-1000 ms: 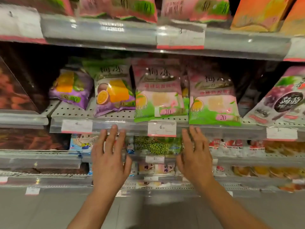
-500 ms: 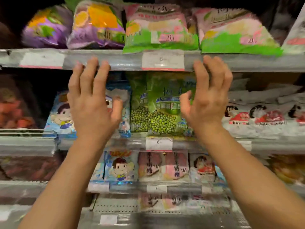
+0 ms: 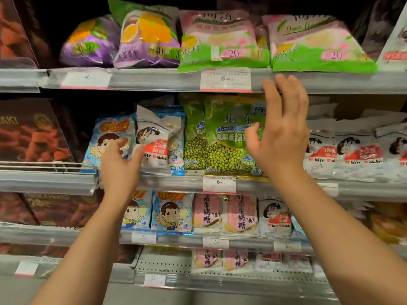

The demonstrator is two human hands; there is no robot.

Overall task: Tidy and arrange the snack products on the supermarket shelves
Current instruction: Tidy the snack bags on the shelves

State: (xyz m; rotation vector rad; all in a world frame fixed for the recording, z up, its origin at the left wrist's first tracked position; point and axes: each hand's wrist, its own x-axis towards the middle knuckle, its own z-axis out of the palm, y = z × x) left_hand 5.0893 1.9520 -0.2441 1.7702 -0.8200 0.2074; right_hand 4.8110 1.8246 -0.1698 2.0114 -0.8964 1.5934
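On the middle shelf (image 3: 176,183) a white White Rabbit bag (image 3: 157,144) stands tilted among blue cartoon-boy bags (image 3: 110,133). My left hand (image 3: 120,166) pinches that white bag's left edge, thumb in front and fingers behind it. To its right are green mung-bean bags (image 3: 222,142). My right hand (image 3: 279,133) hovers in front of them, fingers spread and raised, holding nothing. A row of matching White Rabbit bags (image 3: 352,153) lies further right on the same shelf.
Purple fruit bags (image 3: 149,40) and pink-green bags (image 3: 222,40) fill the shelf above. Below are blue, pink and white candy bags (image 3: 240,214). Dark red boxes (image 3: 33,137) stand behind dividers at the left. Price tags (image 3: 224,79) line the rails.
The view has dropped from the upper shelf to the middle one. My left hand moved down and took hold of the White Rabbit bag. My right hand stays raised and spread.
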